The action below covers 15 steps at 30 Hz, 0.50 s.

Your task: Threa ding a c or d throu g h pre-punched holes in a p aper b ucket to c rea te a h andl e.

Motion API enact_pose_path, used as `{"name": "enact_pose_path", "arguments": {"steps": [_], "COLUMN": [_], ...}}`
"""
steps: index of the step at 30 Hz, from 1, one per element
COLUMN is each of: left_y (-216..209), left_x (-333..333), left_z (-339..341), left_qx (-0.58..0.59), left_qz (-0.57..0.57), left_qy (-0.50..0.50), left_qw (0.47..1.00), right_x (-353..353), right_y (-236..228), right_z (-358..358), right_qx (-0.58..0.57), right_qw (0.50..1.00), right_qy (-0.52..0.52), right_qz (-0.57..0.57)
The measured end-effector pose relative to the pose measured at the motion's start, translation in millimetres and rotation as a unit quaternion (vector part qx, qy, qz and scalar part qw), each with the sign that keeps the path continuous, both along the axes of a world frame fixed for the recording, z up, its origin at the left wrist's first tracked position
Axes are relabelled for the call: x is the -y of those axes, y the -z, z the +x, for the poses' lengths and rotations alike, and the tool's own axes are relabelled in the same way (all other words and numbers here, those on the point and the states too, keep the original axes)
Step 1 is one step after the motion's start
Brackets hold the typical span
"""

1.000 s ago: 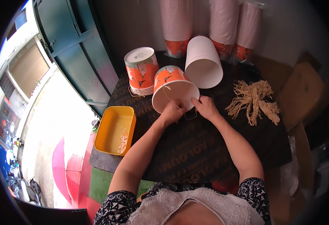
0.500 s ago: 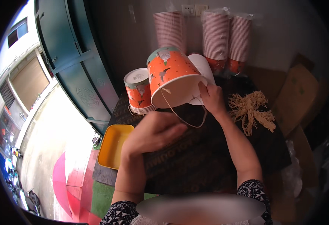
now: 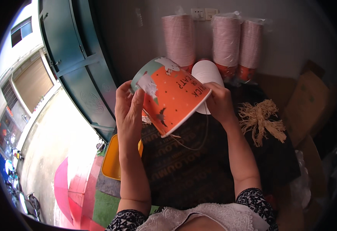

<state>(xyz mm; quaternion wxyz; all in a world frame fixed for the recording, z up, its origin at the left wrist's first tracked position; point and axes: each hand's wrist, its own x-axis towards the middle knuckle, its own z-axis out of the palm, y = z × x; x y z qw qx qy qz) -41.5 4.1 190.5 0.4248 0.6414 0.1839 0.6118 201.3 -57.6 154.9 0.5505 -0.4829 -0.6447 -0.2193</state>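
Held up over the table is an orange paper bucket (image 3: 172,98) with a green band and white ghost and dark bat figures. It is tilted, its open rim facing down and to the right. My left hand (image 3: 127,109) grips its base end at the left, thumb on the printed side. My right hand (image 3: 221,102) is closed on the rim at the right. A thin cord handle (image 3: 193,149) hangs in a loop below the rim, with a knot and loose end near the rim's lower corner.
Behind the bucket lies a stack of nested white rims (image 3: 207,72). Plastic-wrapped bucket stacks (image 3: 226,42) stand along the wall. A bundle of tan cords (image 3: 263,119) lies on the dark table (image 3: 187,173) at right. A yellow bin (image 3: 110,163) sits at the left edge, beside a green door (image 3: 80,69).
My left hand has risen from below the rim to grip the base. The bucket has turned and tipped, showing its printed side instead of its white inside. It now covers the standing bucket stack behind.
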Motion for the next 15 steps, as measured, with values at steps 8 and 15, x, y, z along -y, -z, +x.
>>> {"name": "enact_pose_path", "arguments": {"steps": [8,15], "left_y": [10,10], "left_x": [-25,-22], "left_z": [-6,1], "left_qx": [0.119,0.14], "left_qz": [-0.101,-0.101], "left_qy": [0.092,0.101], "left_qw": [0.983,0.98], "right_x": [-3,-13], "right_y": [5,21], "right_z": [-1,9], "right_qx": [-0.051,-0.046], "right_qw": [0.994,0.995], "right_qy": [-0.049,-0.006], "right_qz": [-0.08,-0.086]}}
